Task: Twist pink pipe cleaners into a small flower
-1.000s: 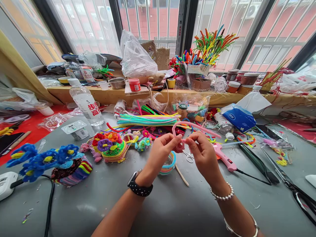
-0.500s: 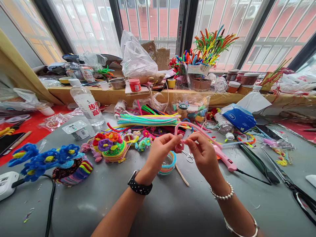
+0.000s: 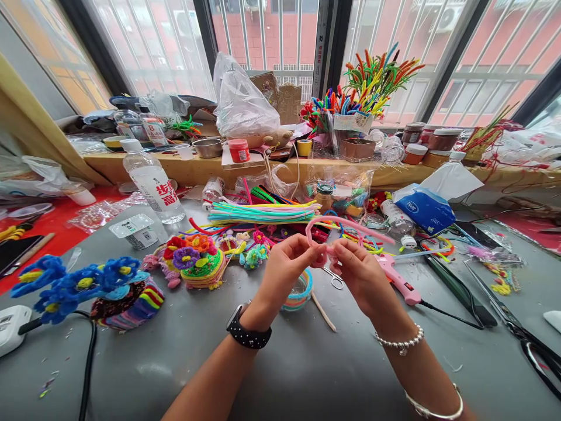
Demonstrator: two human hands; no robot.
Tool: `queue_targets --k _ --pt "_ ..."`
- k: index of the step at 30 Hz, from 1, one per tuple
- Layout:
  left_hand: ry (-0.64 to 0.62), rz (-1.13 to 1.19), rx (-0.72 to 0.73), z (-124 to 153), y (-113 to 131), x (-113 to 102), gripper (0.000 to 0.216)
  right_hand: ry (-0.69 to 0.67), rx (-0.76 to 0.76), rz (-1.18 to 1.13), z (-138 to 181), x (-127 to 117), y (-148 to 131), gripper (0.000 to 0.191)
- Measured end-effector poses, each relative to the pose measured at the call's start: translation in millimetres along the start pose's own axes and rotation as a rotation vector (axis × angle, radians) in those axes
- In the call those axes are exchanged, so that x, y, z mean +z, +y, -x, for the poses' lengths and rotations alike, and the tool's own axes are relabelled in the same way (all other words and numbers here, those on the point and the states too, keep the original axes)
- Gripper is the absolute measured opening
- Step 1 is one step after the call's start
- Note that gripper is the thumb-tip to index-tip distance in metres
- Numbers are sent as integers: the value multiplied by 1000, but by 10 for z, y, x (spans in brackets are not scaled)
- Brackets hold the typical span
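A pink pipe cleaner is pinched between both hands over the middle of the table, its long free end arching up and off to the right. My left hand grips the coiled part with thumb and forefinger. Close beside it, my right hand is closed on the same pipe cleaner; the fingertips hide part of the coil. Below and behind the hands stands a small round cup wrapped in blue and orange bands. Small scissors and a pale stick lie near it.
A pink glue gun with a black cord rests right of my hands. Bundled pipe cleaners lie behind. Leftward are a flower-topped striped pot, a colourful flower piece and a water bottle. Large black scissors lie far right.
My right hand has turned and its fingers have closed further around the coil. The pipe cleaner's free end has swung from sloping down to a flatter line toward the right.
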State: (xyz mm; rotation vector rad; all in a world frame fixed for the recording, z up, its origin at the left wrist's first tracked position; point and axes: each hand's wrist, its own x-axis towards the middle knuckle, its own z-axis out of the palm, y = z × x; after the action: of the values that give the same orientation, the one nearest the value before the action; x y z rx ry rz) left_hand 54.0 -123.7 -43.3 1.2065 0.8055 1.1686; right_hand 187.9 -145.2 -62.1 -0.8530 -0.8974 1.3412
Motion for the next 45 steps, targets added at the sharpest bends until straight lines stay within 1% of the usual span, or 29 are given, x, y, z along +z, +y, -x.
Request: queue_targets --k 3,4,6,8,10,11,15,19,21,23,26,29,33,35,42,45 --pt "119 13 95 -19 -48 -19 21 169 -67 66 -27 -19 19 23" --pt "165 21 134 -26 -65 -25 19 196 -87 117 -33 -17 27 24" --pt "230 29 194 -33 -95 -27 18 173 -125 256 -31 4 44 25" --pt "238 25 211 -27 -118 -13 18 93 -156 382 -13 42 63 24" --pt "213 4 184 -9 -133 12 19 40 -185 446 14 83 81 23" --pt "204 -15 163 0 -138 23 19 34 -200 455 25 98 87 22" --pt "162 -49 75 11 -135 35 24 63 -221 398 44 110 87 19" --pt "107 118 -53 -23 -93 5 30 34 -161 318 30 91 74 20" --pt "69 201 -112 -38 -69 -9 29 31 -139 279 25 89 73 19" --pt "42 265 -150 -44 -49 -19 26 32 -118 246 22 89 75 18" --pt "46 304 -174 -44 -33 -32 21 12 -90 228 17 78 68 17" --pt "57 209 -136 -42 -23 -48 21 -22 -60 277 11 47 33 18" --pt "86 -44 38 -36 -5 -64 22 -64 -38 379 9 3 -38 21" --pt "78 -118 91 -26 2 -64 23 -81 -42 404 13 -10 -64 20" --pt "-7 -252 172 4 -22 -59 18 -69 -74 496 27 -25 -70 22" --pt "-3 -273 175 7 -17 -47 19 -53 -89 510 20 -27 -63 21"
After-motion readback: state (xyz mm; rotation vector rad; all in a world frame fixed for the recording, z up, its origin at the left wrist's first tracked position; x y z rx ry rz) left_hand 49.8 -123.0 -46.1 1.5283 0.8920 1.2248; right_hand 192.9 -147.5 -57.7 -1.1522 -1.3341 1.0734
